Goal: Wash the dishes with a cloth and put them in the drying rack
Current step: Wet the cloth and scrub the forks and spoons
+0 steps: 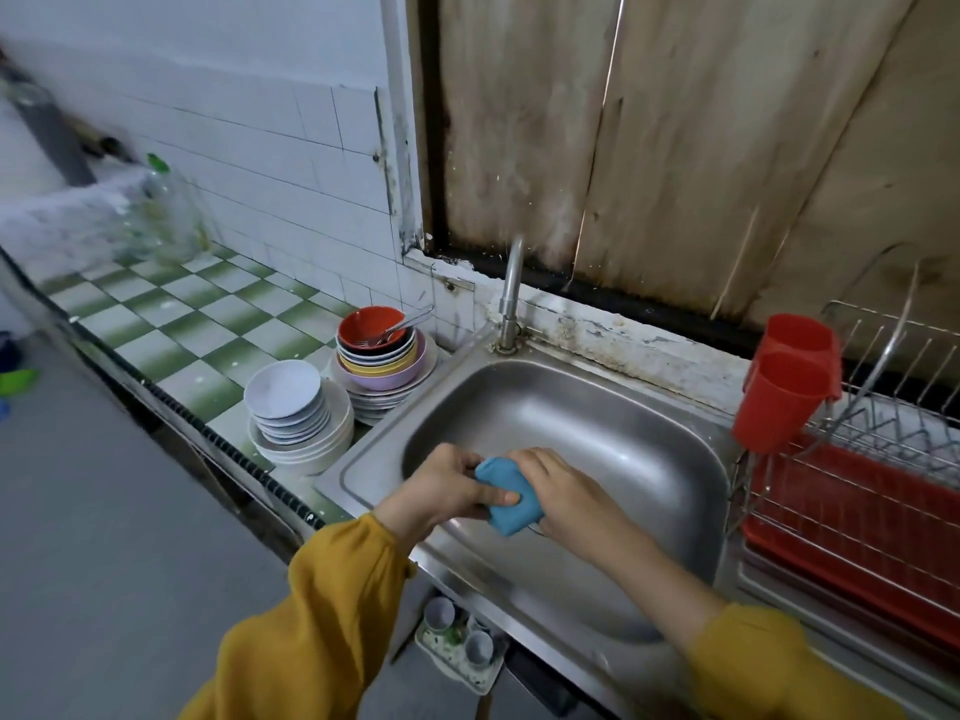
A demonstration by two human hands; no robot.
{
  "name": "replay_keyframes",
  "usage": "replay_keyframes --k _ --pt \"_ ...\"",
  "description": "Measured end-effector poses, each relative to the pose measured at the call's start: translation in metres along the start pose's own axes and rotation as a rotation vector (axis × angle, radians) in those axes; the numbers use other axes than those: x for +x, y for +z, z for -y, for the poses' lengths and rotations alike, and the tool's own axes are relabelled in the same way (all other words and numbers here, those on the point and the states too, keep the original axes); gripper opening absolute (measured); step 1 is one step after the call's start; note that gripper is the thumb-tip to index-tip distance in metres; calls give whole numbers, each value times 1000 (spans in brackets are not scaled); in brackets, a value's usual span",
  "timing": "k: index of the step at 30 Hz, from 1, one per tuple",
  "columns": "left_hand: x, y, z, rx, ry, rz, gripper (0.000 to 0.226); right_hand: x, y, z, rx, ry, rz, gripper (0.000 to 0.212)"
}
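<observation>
Over the front of the steel sink (571, 407), both my hands hold a folded blue cloth (508, 495). My left hand (449, 485) grips its left end with the thumb laid across it. My right hand (563, 491) curls round its right end. Left of the sink stand two stacks of dishes: white plates and bowls (296, 413) in front, and coloured bowls (382, 358) behind, the top red one holding spoons. The wire drying rack (883, 459) with a red tray stands at the right of the sink.
A curved tap (511, 293) rises behind the sink. A red double cutlery holder (789, 379) hangs on the rack's left end. A clear bottle with a green cap (163, 210) stands on the green-checked counter (171, 324). Small cups (457, 636) sit on a tray below the sink.
</observation>
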State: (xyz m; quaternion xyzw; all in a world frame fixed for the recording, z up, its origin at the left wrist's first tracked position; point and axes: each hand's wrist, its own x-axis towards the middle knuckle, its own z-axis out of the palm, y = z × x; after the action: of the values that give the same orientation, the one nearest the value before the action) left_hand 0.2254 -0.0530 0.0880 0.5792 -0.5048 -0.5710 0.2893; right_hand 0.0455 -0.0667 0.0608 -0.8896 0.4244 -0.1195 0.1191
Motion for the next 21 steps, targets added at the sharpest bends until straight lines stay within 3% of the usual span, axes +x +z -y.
replay_keyframes --k 5,9,14,21 --pt "7 3 3 108 49 -95 16 12 -2 7 -206 106 92 54" --pt "11 2 -4 225 86 32 24 21 -7 3 -272 164 147 33" --pt "25 0 -8 549 136 -12 44 34 -11 1 -306 171 180 34" --pt "37 16 -7 987 142 -59 33 51 -8 5 -396 154 258 26"
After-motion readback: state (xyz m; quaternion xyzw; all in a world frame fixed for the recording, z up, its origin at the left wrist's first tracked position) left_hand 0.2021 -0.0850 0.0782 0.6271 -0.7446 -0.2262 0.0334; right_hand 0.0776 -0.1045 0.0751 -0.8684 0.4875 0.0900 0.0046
